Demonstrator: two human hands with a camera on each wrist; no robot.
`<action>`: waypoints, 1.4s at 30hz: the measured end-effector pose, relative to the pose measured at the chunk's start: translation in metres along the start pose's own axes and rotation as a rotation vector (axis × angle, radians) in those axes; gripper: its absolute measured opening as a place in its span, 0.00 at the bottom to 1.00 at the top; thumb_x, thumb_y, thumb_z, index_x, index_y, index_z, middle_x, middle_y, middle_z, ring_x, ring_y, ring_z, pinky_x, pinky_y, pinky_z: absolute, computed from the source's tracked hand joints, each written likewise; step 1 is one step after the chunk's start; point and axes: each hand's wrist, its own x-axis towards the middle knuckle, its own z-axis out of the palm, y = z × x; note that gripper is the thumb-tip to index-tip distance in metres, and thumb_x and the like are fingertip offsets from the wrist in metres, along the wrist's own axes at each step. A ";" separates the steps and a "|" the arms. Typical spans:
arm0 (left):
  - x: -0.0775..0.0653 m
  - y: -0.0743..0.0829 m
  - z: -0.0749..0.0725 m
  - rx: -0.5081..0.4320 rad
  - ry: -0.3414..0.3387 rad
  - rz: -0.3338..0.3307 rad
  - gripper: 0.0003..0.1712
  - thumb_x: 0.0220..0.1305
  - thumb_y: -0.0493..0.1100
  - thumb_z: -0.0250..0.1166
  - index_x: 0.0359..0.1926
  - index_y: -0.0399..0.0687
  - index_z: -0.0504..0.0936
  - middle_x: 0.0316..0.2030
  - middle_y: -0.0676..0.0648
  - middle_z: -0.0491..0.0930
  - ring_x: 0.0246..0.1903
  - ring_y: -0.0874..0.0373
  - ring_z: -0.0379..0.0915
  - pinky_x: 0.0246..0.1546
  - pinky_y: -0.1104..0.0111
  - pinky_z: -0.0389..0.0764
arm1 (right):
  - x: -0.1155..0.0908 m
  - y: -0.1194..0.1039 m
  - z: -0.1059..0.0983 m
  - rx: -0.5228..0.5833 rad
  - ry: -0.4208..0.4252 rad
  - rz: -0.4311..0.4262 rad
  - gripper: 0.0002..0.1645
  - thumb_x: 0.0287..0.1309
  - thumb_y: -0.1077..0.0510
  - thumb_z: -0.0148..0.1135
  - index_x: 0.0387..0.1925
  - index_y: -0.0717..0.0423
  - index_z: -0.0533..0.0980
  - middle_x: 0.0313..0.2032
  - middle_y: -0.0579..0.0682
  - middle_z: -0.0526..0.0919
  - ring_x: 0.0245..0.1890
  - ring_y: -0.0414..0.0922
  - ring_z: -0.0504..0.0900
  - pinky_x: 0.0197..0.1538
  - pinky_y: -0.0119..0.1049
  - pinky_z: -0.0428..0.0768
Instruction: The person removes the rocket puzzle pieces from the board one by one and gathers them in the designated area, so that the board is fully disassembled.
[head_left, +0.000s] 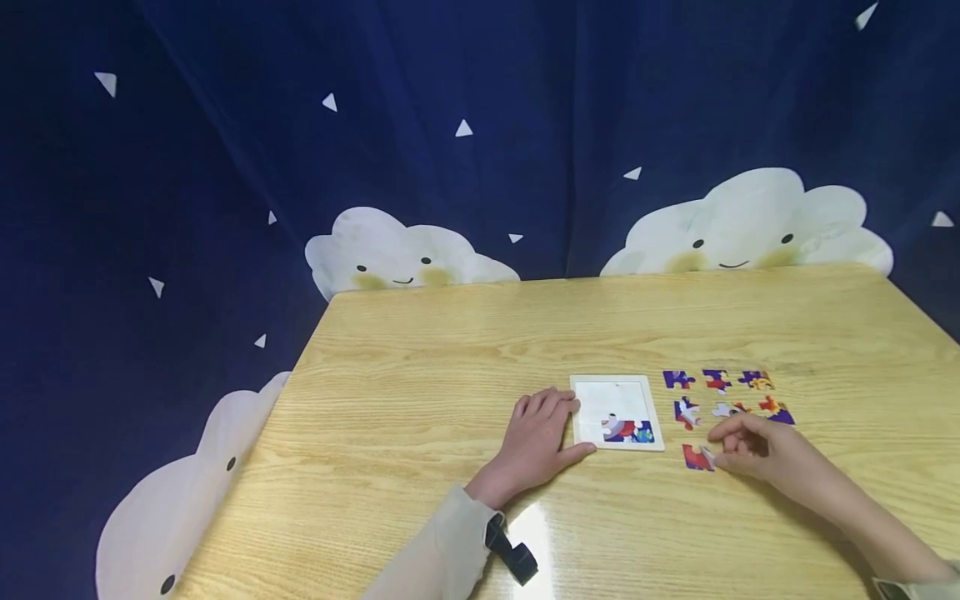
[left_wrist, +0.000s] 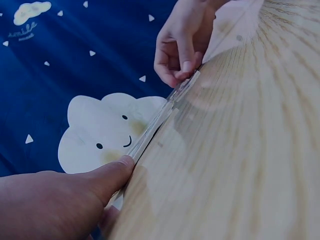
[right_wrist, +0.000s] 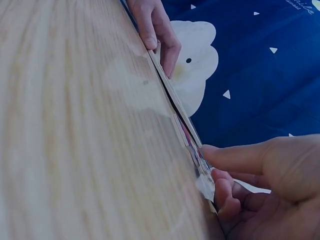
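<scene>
A white square puzzle tray (head_left: 656, 417) lies on the table with a few picture pieces (head_left: 628, 431) along its lower right. My left hand (head_left: 536, 442) rests at the tray's left side, fingers on the left edge and thumb at the lower left corner. To the right, my right hand (head_left: 761, 450) pinches the whitish right end of a red and purple puzzle piece (head_left: 696, 457), which looks slightly raised. In the right wrist view, the curled fingers of my right hand (right_wrist: 270, 175) partly hide that piece.
Several loose puzzle pieces lie in two rows right of the tray, among them a purple piece (head_left: 678, 380) and a white and purple piece (head_left: 686, 412). My right hand partly covers the nearer row. A blue curtain (head_left: 525, 67) with clouds hangs behind the wooden table (head_left: 390, 417).
</scene>
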 end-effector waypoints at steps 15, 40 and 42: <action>-0.001 0.001 0.000 0.017 -0.001 0.001 0.36 0.65 0.70 0.54 0.64 0.53 0.70 0.67 0.54 0.68 0.67 0.55 0.63 0.66 0.59 0.62 | 0.015 -0.030 0.018 0.115 0.053 -0.064 0.12 0.55 0.60 0.70 0.41 0.59 0.80 0.30 0.46 0.82 0.28 0.30 0.77 0.31 0.26 0.77; 0.001 0.000 0.005 0.038 0.019 0.001 0.36 0.65 0.70 0.54 0.64 0.54 0.70 0.66 0.55 0.68 0.66 0.56 0.63 0.64 0.61 0.63 | 0.051 -0.063 0.050 0.062 0.037 -0.172 0.10 0.54 0.64 0.70 0.38 0.59 0.79 0.29 0.45 0.81 0.27 0.28 0.73 0.30 0.25 0.75; 0.000 0.000 0.004 0.039 0.022 0.003 0.36 0.65 0.70 0.54 0.64 0.54 0.70 0.66 0.55 0.68 0.66 0.56 0.63 0.64 0.61 0.62 | 0.052 -0.064 0.051 0.055 0.025 -0.175 0.11 0.54 0.63 0.70 0.39 0.59 0.79 0.28 0.44 0.80 0.27 0.28 0.72 0.30 0.25 0.74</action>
